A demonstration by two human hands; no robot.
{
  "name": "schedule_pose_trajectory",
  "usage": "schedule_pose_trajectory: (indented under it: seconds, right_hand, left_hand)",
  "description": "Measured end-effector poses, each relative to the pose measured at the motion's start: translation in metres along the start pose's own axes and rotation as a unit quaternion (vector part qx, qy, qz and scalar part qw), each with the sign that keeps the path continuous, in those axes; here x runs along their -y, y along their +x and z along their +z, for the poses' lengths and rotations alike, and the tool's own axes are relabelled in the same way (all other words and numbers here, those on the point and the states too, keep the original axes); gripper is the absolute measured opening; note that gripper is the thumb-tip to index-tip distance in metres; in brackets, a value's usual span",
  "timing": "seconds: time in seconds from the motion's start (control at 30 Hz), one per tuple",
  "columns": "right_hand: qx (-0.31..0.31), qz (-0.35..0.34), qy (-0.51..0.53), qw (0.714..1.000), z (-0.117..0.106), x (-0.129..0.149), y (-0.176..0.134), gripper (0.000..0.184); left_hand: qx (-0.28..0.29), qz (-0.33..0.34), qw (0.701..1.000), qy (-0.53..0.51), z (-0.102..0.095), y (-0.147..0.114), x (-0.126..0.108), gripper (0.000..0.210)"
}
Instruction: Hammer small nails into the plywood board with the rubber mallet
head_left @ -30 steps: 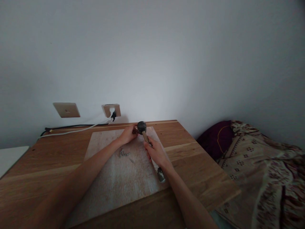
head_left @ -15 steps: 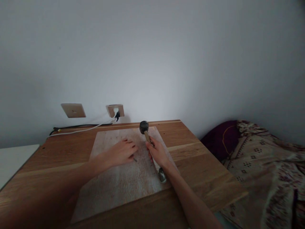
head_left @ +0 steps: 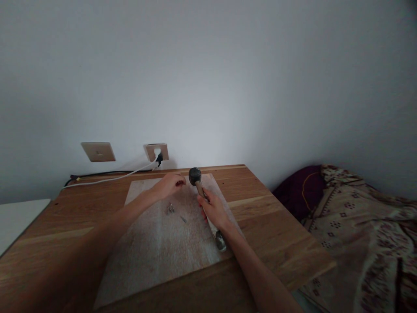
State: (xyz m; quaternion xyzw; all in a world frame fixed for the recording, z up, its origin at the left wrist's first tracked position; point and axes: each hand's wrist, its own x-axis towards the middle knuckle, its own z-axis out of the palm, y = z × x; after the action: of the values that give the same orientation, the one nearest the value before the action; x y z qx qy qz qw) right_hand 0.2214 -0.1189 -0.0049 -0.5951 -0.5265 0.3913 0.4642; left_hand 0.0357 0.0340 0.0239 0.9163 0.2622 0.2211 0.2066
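Note:
My right hand (head_left: 213, 211) is wrapped round the handle of a mallet (head_left: 195, 176), whose black head points away from me and whose pale handle ends in a dark, worn tip. My left hand (head_left: 171, 184) is over the far part of a pale, scuffed board (head_left: 156, 256), just left of the mallet head. Its fingers are pinched together; what they hold, if anything, is too small to make out. Nearer me on the board lies a small cluster of metal nails (head_left: 170, 208). A single nail (head_left: 183, 219) rests to the right of them.
Under the board is a wooden table (head_left: 270, 217) against a white wall. A wall socket (head_left: 162, 152) holds plugs, with a white cable (head_left: 107, 178) trailing left along the table's back edge. Patterned cloth (head_left: 345, 217) and a purple cushion (head_left: 296, 191) lie on the right.
My left hand has moved away from me toward the board's far edge, uncovering the nail cluster. The right hand and mallet have barely shifted.

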Motion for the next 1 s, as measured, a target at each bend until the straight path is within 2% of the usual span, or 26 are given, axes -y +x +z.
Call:
schedule_pose_trajectory:
  seconds: [0.23, 0.63, 1.0]
  right_hand:
    - [0.000, 0.009, 0.003, 1.000, -0.003, 0.001, 0.000, 0.021]
    - [-0.001, -0.002, 0.002, 1.000, -0.002, -0.001, 0.001, 0.021]
    - [0.001, -0.004, 0.020, 1.000, -0.003, 0.003, -0.001, 0.019]
  left_hand:
    - [-0.018, -0.022, 0.999, -0.015, 0.022, 0.018, 0.016, 0.031]
    - [-0.015, -0.031, 0.999, -0.032, 0.027, 0.019, 0.019, 0.026]
    - [-0.100, -0.079, 0.987, -0.096, 0.045, 0.009, 0.023, 0.034]
